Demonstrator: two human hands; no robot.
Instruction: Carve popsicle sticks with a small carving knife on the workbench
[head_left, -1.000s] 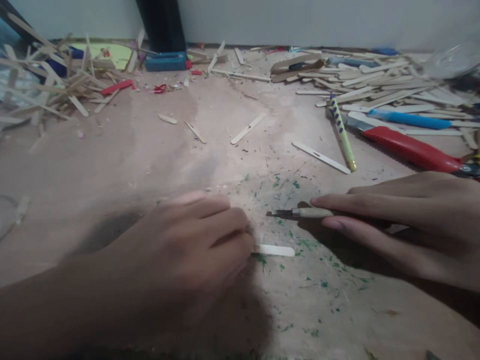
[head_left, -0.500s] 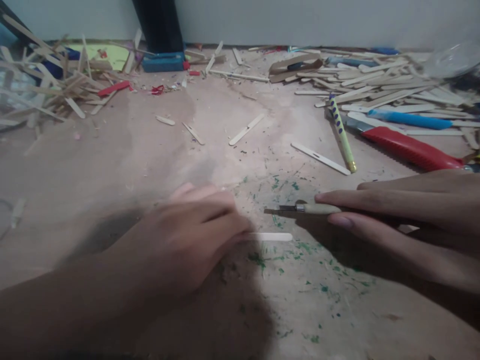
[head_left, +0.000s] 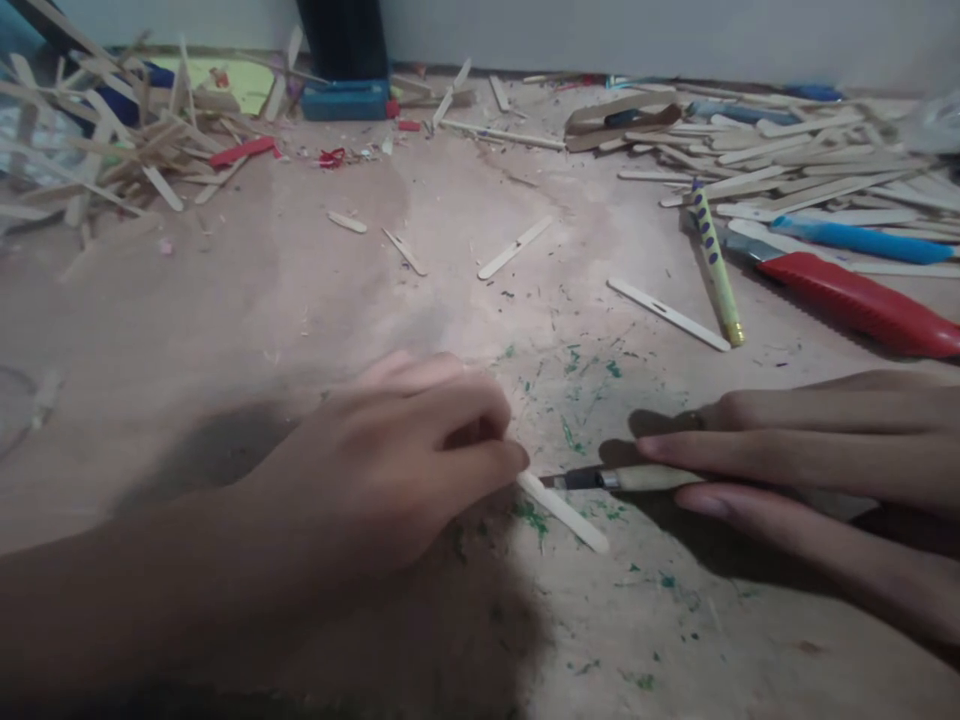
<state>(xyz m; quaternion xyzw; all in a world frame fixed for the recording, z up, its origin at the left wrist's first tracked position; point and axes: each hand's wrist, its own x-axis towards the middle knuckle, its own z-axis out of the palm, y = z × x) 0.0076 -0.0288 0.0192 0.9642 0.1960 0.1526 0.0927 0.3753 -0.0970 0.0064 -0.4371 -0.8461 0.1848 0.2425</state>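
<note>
My left hand (head_left: 420, 450) is closed, thumb and fingertips pinching one end of a pale craft stick (head_left: 566, 515). The stick lies slanted on the wooden tabletop, its free rounded end toward me; the rest is hidden under my fingers. My right hand (head_left: 810, 470) grips the light handle of a small carving knife (head_left: 652, 478) between thumb and fingers. The knife's dark metal tip points left, close to the stick beside my left fingertips; whether it touches cannot be made out. Green flecks and scratches mark the surface around them.
Craft sticks heap at the back left (head_left: 127, 150) and back right (head_left: 802, 160). A red utility knife (head_left: 862, 300), a blue pen-like tool (head_left: 862, 240) and a yellow dotted pencil (head_left: 716, 265) lie at right. Slotted sticks (head_left: 667, 315) are scattered mid-table. A blue block (head_left: 345, 100) stands behind.
The craft stick has turned from level to slanting down toward me. The knife tip has come down and closer to my left fingertips. The view has shifted slightly.
</note>
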